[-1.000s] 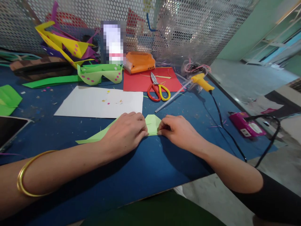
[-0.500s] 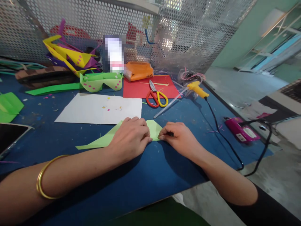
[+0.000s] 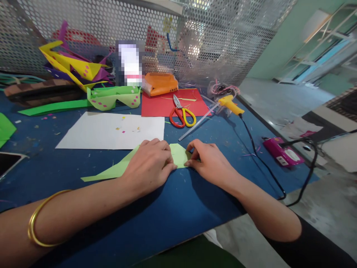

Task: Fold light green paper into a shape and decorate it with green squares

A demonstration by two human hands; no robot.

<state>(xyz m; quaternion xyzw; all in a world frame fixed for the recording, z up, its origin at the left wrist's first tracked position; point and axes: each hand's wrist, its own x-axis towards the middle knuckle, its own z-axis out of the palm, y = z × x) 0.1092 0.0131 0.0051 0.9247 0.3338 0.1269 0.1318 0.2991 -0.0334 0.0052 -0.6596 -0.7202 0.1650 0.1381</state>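
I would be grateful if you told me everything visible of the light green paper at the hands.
The light green paper looks thin and plain. It lies on the blue table, tapering to a narrow tail at left; between the hands shows a part with a short flat top and a sloping right side. The left hand covers its middle, and the right hand touches its right end.

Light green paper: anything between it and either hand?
Nothing visible: the left hand and the right hand both touch the light green paper. The scissors and yellow glue gun lie beyond it, not in between.
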